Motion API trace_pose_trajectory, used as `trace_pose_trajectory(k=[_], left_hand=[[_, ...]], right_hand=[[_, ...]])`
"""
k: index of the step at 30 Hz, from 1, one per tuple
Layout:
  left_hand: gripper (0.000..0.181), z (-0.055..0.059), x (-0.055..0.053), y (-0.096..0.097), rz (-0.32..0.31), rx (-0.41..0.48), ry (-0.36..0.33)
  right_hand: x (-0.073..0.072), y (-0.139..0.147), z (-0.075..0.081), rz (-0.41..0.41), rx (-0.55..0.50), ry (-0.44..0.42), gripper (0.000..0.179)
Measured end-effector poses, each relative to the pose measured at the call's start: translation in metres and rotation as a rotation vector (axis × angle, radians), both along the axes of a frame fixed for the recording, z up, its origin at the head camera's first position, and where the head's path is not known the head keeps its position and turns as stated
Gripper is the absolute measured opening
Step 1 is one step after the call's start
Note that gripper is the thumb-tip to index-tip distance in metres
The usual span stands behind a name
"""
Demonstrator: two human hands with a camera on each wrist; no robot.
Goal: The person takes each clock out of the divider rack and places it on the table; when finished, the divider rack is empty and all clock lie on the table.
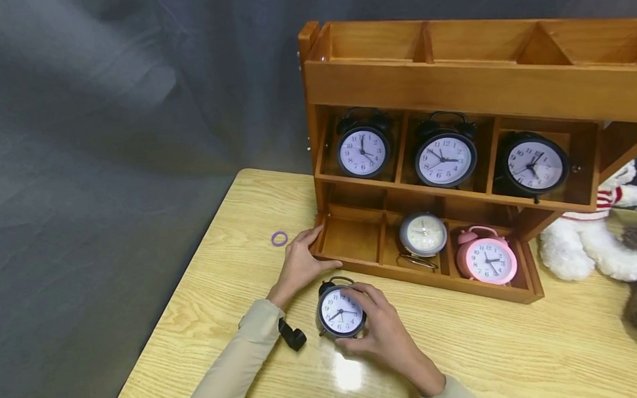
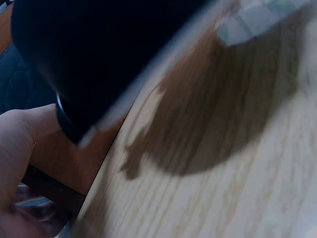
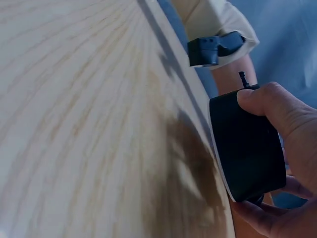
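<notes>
My right hand (image 1: 381, 325) grips a black twin-bell alarm clock (image 1: 341, 310) by its rim, thumb at the bottom and fingers at the upper right. Its white face points up toward the head camera. In the right wrist view the clock's dark side (image 3: 247, 144) shows between thumb and fingers. At the lower left corner of a wooden shelf (image 1: 432, 277), my left hand (image 1: 299, 261) holds the frame, thumb along the front edge and fingers on the side. The left wrist view shows the dark clock (image 2: 99, 54) close up, partly hiding that hand.
Black alarm clocks (image 1: 363, 152) stand in the shelf's upper row. A grey clock (image 1: 424, 235) and a pink alarm clock (image 1: 489, 260) sit in the lower compartments. A purple ring (image 1: 279, 239) lies on the table (image 1: 221, 272); plush toys (image 1: 583, 242) are at right.
</notes>
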State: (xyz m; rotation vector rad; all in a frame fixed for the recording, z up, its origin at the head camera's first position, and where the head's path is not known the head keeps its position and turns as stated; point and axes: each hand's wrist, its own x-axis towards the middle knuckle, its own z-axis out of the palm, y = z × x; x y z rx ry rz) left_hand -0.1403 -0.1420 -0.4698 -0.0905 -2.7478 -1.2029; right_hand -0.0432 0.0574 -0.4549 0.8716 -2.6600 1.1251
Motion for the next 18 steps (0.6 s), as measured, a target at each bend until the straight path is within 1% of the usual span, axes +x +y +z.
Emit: trace_pose_trajectory(k=[7, 14, 18], left_hand=[[0.093, -0.002, -0.001, -0.001, -0.004, -0.011, 0.013], [0.094, -0.001, -0.001, -0.001, 0.001, -0.015, 0.024], [0.094, -0.002, -0.001, -0.001, 0.002, -0.009, 0.019]], right_hand=[[-0.002, -0.007, -0.006, -0.005, 0.011, -0.035, 0.086], [-0.002, -0.012, -0.007, -0.018, 0.01, -0.132, 0.087], [-0.001, -0.013, -0.009, -0.026, 0.026, -0.144, 0.087]])
